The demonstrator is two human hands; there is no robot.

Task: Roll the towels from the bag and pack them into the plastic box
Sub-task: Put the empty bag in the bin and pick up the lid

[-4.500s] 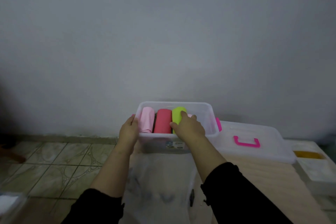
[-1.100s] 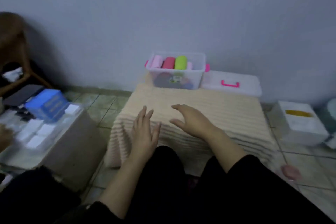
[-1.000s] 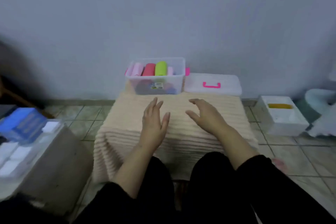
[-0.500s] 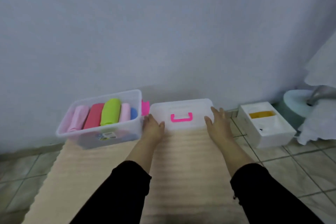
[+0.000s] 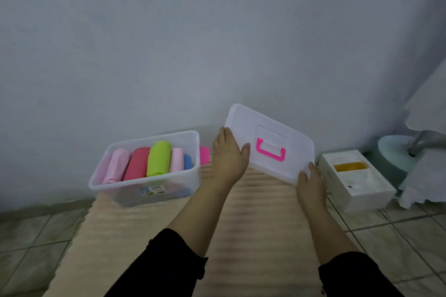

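The clear plastic box [image 5: 115,190] stands open at the far left of the beige ribbed surface, against the wall. Inside lie rolled towels side by side: pale pink [image 5: 115,166], red [image 5: 137,164], lime green [image 5: 158,158], another pale pink [image 5: 176,159] and a blue one [image 5: 188,161]. A pink latch [image 5: 204,155] sticks out on its right side. The clear lid [image 5: 272,132] with a pink handle [image 5: 270,152] is lifted and tilted to the right of the box. My left hand [image 5: 228,157] grips its left edge and my right hand [image 5: 310,182] grips its near right corner.
The beige ribbed surface [image 5: 149,231] runs toward me between my arms. A white box [image 5: 362,188] with a yellow insert sits on the tiled floor at right, beside a pale round base [image 5: 393,149] and white cloth [image 5: 427,176]. The grey wall is close behind.
Both hands took hold of the lid where it lay flat and have lifted it, tilted, off the surface. Before that my hands left the box and the view swung right.
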